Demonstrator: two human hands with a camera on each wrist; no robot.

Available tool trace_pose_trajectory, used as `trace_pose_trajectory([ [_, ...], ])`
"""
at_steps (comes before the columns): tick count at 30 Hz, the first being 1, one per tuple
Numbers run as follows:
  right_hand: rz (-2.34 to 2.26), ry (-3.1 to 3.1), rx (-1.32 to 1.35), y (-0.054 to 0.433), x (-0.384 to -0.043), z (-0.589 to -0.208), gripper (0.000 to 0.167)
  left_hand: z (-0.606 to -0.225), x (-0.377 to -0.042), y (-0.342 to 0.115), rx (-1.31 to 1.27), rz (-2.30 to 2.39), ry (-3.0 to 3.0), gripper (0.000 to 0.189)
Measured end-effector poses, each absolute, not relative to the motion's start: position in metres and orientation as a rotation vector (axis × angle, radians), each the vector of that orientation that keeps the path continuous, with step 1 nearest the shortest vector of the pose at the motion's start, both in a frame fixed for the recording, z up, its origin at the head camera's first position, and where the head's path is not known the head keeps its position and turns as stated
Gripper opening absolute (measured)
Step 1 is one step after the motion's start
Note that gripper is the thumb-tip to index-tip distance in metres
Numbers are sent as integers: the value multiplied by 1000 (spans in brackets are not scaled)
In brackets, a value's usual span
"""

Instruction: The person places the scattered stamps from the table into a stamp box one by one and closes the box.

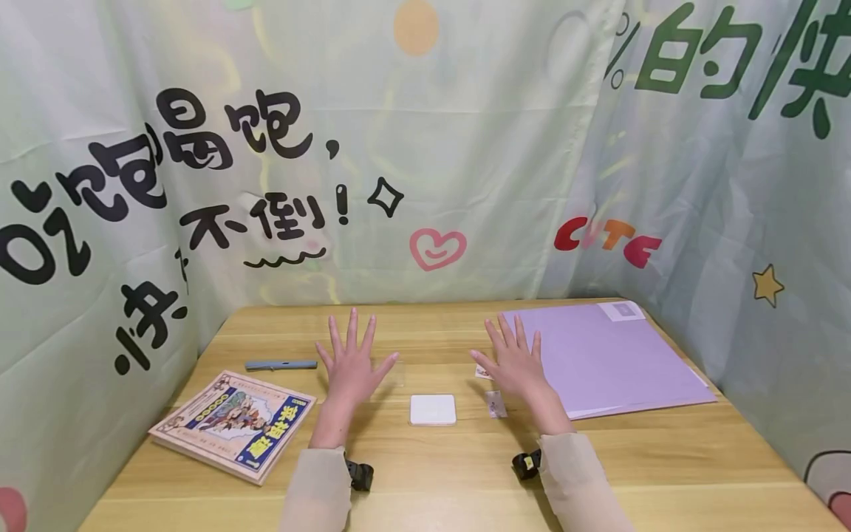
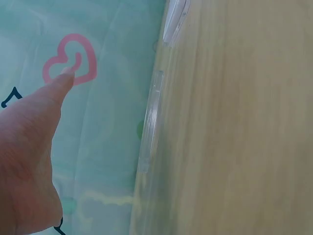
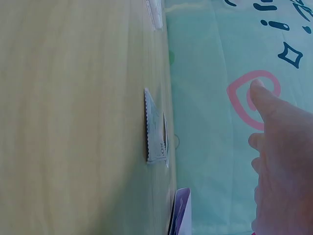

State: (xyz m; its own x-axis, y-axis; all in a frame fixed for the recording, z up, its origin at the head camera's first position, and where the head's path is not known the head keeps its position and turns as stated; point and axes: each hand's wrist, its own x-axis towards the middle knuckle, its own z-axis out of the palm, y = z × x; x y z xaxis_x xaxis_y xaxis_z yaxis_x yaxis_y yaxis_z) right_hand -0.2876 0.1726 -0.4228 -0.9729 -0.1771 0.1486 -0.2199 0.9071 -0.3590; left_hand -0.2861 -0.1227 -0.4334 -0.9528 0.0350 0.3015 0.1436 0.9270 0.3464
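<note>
Both hands are held over the table with fingers spread, holding nothing. My left hand (image 1: 349,369) is between a blue-grey pen (image 1: 281,365) and a small white rectangular case (image 1: 432,410). Close by its thumb lies a flat transparent piece (image 2: 151,122), faint in the head view. My right hand (image 1: 518,366) overlaps the left edge of a purple folder (image 1: 612,362) in the head view. Below its fingers are a small sachet with a serrated edge (image 3: 154,134) and a small printed card (image 1: 483,372), partly hidden by the hand.
A thick comic-style book (image 1: 233,425) with a pink and blue cover lies at the left of the wooden table (image 1: 439,488). A pale printed curtain (image 1: 372,148) hangs behind and along both sides. The folder bears a white label (image 1: 621,311) at its far edge.
</note>
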Motion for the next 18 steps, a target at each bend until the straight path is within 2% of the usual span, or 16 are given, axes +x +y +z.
trace_pose_trajectory([
  [9,613,-2919,362,177,-291,-425,77,-436,-288,-129,-221,-619,-2796,89],
  [18,785,-2875,480,186,-292,-425,75,-437,-285,-134,-437,-762,-2705,101],
])
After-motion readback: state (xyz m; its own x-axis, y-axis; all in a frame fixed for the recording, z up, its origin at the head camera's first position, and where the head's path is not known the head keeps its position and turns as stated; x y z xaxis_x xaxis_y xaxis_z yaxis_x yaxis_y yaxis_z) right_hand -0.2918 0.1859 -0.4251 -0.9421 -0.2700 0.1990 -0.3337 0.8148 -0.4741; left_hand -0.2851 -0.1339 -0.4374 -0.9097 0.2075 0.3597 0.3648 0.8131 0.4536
